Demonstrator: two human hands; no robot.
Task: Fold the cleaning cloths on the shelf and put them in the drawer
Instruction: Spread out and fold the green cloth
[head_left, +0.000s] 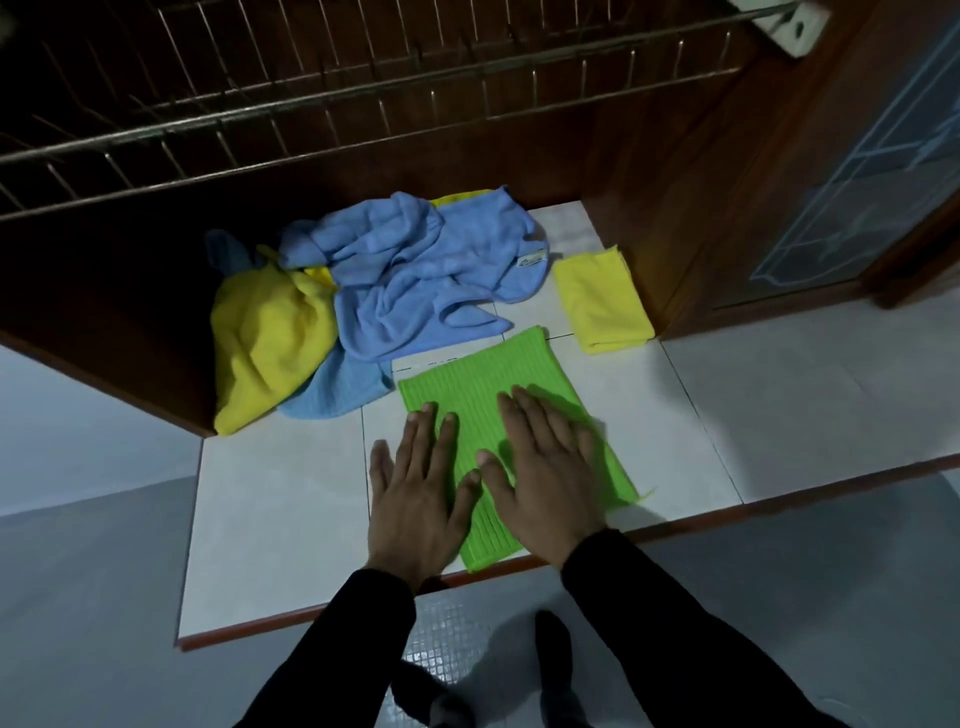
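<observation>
1. Both hands lie flat, fingers straight, pressing on the green cloth (488, 395): the left hand (415, 499) covers its left edge and spills onto the tile, the right hand (545, 467) rests on its middle and right side. Neither grips anything.
2. Green cloth sits on the shelf (270, 519) under the palms, its near end at the front edge. It looks already folded to a narrow strip, so I judge this to be the smoothing before the next fold.
3. To do it well: sweep the palms outward from the centre to push out creases, hold one end down, then bring the other end over so the corners meet squarely.
4. Watch the near end; it could slide off the edge.
5. Beyond the right fingertips, a folded yellow cloth (602, 301) lies apart, seemingly done.
6. Beyond the left fingertips, a crumpled pile waits: blue cloth (415, 270) and another yellow one (260, 343).
7. No drawer is plainly visible.
</observation>
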